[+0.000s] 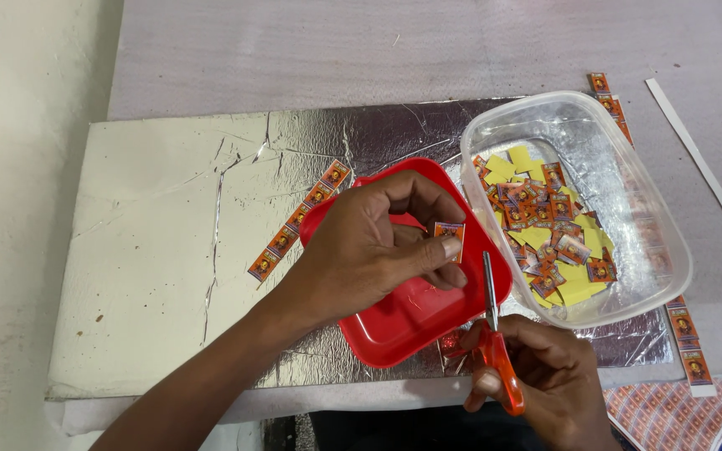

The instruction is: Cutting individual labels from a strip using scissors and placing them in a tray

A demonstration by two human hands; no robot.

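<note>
My left hand pinches a small orange printed label between thumb and fingers, above a red plastic lid. My right hand grips red-handled scissors; their blades point up toward the label and look nearly closed. To the right, a clear plastic tub holds several cut orange labels and yellow paper pieces.
A strip of uncut orange labels lies on the silver foil-covered board left of the lid. More label strips lie at the right edge, plus a printed sheet at bottom right and a white paper strip.
</note>
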